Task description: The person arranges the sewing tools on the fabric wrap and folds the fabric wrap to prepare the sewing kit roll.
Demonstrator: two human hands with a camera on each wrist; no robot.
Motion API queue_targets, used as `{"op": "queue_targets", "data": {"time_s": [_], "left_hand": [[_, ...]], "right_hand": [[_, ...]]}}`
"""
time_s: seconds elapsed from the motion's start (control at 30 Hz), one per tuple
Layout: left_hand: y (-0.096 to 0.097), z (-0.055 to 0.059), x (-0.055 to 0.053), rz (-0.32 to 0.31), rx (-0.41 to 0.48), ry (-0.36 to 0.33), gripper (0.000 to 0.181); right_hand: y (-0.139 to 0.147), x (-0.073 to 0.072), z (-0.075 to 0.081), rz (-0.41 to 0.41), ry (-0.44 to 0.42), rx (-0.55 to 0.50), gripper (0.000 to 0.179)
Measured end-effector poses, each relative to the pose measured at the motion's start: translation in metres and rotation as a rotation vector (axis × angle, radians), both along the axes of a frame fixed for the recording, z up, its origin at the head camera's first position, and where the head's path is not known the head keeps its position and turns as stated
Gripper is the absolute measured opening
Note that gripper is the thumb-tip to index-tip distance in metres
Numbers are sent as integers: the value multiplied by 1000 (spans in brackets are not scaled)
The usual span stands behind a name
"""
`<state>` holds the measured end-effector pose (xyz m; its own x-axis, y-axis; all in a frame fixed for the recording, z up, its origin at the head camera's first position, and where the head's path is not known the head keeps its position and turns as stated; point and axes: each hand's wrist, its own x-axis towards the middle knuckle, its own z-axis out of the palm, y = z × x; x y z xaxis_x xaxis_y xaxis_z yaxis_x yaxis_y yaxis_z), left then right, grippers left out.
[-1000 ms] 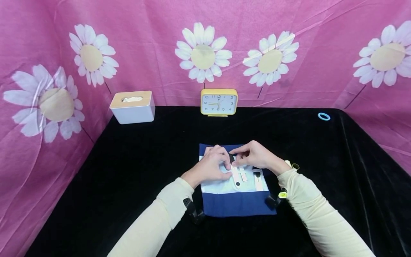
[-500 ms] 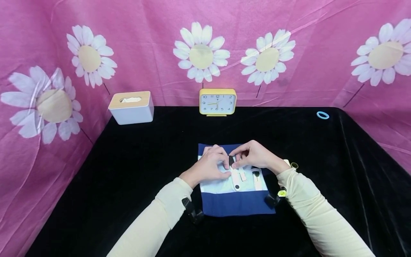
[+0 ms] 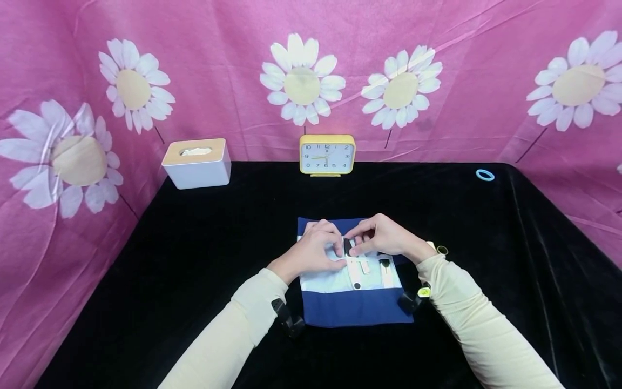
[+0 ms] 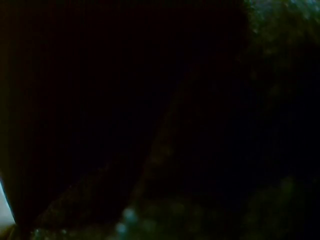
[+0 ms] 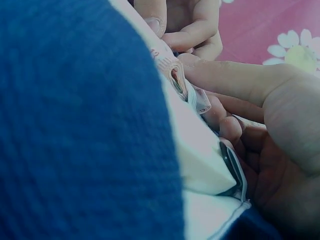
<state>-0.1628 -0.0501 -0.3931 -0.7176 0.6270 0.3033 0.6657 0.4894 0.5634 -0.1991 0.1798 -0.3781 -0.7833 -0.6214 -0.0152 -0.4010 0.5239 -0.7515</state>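
A navy-and-white cloth organizer (image 3: 357,310) lies spread on the table. My left hand (image 3: 313,249) rests over its white panel, fingers curled and thumb at a white strap (image 3: 356,275) with a black snap. From the other side my right hand (image 3: 384,237) pinches a small black piece (image 3: 347,246) between thumb and fingers above the strap. Close up in the right wrist view, the right thumb (image 5: 225,77) presses beside a folded strip (image 5: 175,75) with reddish print. The left hand's fingertips (image 5: 190,37) curl at the panel's far edge. The left wrist view is almost black.
A second strap with a dark snap (image 3: 385,263) sits on the panel's right. Behind stand a tissue box (image 3: 196,170) and a yellow clock (image 3: 328,155). A blue ring (image 3: 485,175) lies at the back right of the black-covered table (image 3: 233,227).
The black piece between the hands shows more of its length and sits slightly lower on the strap. Both hands keep nearly the same place; the whole head view has drifted a little.
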Motion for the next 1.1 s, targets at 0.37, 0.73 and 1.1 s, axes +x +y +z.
{"op": "queue_targets", "data": {"time_s": [0.37,0.73,1.1], "left_hand": [[-2,-1,-1,-1,3,-2,22],[-13,3,-7,-69,-49,-47,15],[-43,15,-19,-55,-119,-241,13]], "right_hand": [[1,-1,-2,50,5,-34,21],[1,1,-2,47,-16,-26,18],[-1,2,1,62,-5,15,19]]}}
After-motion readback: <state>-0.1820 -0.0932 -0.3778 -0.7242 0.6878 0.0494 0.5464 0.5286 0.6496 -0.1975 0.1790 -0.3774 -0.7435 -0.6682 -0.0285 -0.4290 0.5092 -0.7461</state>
